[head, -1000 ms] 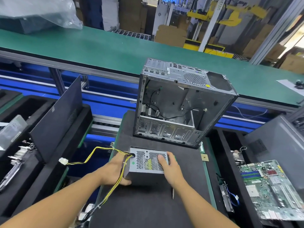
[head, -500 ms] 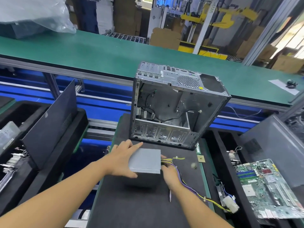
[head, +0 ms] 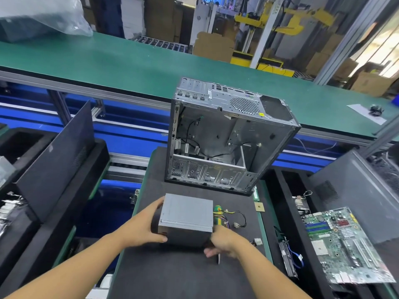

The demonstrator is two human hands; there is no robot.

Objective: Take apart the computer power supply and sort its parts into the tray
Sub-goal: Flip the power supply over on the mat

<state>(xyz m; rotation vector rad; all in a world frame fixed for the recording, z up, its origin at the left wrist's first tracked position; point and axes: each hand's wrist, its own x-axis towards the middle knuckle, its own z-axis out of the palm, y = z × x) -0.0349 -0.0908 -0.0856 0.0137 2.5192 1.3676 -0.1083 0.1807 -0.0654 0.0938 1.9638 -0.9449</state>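
Head view showed the power supply [head: 186, 214] low over the table [head: 172, 277], just in front of the open case [head: 226, 143]. The left hand [head: 140, 230] gripped its left side, thumb on the near face; the right hand [head: 223, 242] curled round its near right corner.

Operator body in view: two forearms and two hands. The left forearm [head: 75, 266] and the right forearm [head: 269, 275] were bare along their whole visible length. The left hand [head: 140, 231] and the right hand [head: 224, 242] were bare at wrist, knuckles and fingers. Fingernail detail was too small to resolve.
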